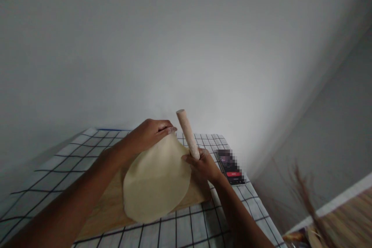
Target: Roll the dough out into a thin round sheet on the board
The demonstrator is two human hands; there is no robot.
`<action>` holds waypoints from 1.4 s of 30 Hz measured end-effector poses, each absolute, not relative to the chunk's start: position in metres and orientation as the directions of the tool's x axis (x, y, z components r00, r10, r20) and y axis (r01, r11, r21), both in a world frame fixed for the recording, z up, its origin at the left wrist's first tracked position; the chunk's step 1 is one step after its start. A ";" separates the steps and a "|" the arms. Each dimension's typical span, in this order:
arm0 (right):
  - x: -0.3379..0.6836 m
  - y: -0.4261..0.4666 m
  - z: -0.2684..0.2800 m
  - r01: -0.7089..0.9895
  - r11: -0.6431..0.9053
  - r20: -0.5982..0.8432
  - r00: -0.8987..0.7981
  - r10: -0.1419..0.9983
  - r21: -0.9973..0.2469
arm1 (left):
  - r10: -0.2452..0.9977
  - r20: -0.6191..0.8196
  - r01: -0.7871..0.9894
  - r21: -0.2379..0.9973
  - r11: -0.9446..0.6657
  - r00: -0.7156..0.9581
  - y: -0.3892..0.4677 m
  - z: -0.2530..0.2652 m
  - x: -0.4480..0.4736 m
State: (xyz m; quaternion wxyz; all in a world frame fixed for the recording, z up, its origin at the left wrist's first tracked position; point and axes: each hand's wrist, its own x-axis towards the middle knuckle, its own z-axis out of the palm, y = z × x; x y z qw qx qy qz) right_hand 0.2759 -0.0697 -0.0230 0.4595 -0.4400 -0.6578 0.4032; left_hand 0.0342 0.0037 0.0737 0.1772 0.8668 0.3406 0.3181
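Observation:
A wide, thin sheet of pale dough (pixel 157 180) hangs partly lifted over a wooden board (pixel 107 205), its lower edge reaching past the board's near side. My left hand (pixel 154 131) pinches the dough's top edge between thumb and fingers. In my right hand (pixel 205 164) is a wooden rolling pin (pixel 187 131), gripped near its lower end and tilted up and to the left. The fingertips of that hand also meet the right edge of the dough; whether they pinch it I cannot tell.
A white cloth with black grid lines (pixel 174 228) covers the table under the board. A phone (pixel 231 168) with a partly blurred screen lies to the right. Behind rises a plain wall (pixel 186 54). Beyond the table's right edge stand dry twigs (pixel 305 190) near a wooden floor.

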 end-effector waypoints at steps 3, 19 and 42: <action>0.273 -0.071 -0.021 0.165 0.310 0.283 -0.168 0.944 -0.936 | 0.694 0.518 0.502 0.480 -0.720 0.500 0.007 0.065 0.036; 0.268 -0.119 0.044 0.099 0.453 0.436 -0.156 0.886 -0.886 | 0.577 0.688 0.504 0.343 -0.792 0.439 -0.084 0.133 0.023; 0.254 -0.017 0.103 0.289 0.580 0.505 -0.296 0.811 -0.762 | 0.592 0.726 0.680 0.237 -0.693 0.350 0.004 0.148 -0.004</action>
